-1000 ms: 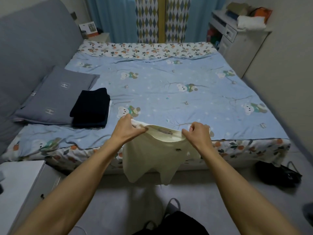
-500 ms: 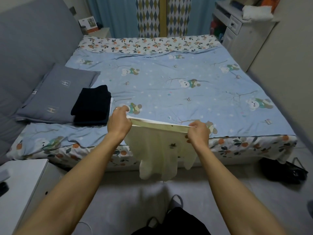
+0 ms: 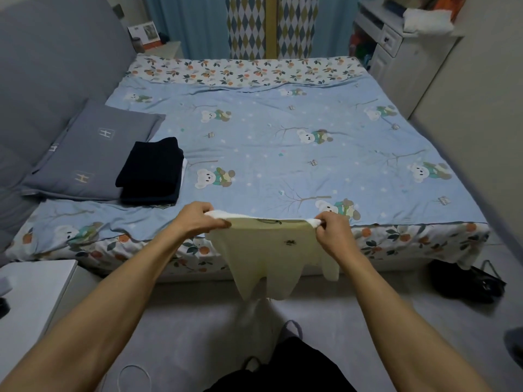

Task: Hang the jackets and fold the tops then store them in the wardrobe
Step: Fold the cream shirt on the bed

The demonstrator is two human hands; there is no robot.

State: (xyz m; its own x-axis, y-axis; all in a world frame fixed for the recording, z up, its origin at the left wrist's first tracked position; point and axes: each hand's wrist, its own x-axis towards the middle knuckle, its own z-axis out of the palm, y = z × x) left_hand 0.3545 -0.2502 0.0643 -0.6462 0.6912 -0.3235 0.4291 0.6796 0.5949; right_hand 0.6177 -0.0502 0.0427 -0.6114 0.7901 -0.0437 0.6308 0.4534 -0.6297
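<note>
The cream top (image 3: 266, 250) hangs in front of the near edge of the bed (image 3: 283, 154), its upper edge stretched left to right between the left hand (image 3: 195, 219) and right hand (image 3: 332, 232), each pinching a shoulder. The bed lies just beyond both hands. No wardrobe is in view.
</note>
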